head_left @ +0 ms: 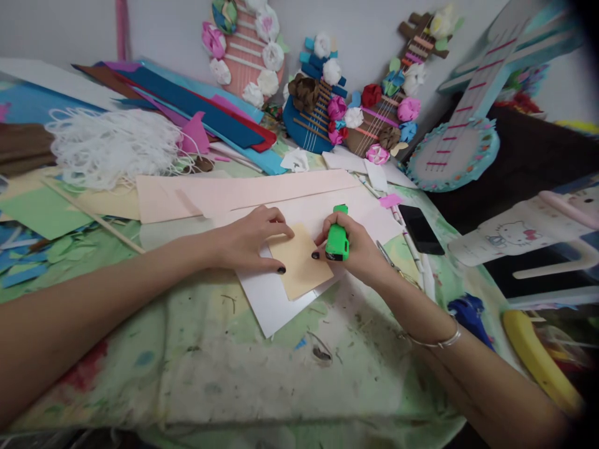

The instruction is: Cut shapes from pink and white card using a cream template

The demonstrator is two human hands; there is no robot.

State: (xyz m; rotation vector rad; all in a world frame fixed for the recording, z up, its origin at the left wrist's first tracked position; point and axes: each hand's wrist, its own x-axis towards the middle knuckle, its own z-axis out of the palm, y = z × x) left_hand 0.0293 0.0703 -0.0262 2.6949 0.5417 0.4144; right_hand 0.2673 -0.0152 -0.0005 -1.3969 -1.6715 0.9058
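Note:
A small square of pale orange paper (302,265) lies on a white sheet (262,312). My left hand (250,240) rests at the square's left edge, thumb and fingers spread apart, with fingertips touching it. Wrapped round a bright green plastic tool with a black end (337,242) is my right hand (358,249), over the right side of the square. Its working end is hidden, so the exact kind of tool is unclear. Behind both hands lie long pale pink paper strips (210,193).
White string (112,146) is heaped at left, with green paper (44,209) and scraps nearby. Decorated paper instruments (309,118) lean on the back wall. At right are a phone (421,229), scissors (397,268), a white cup (505,234) and a yellow banana-shaped thing (538,358).

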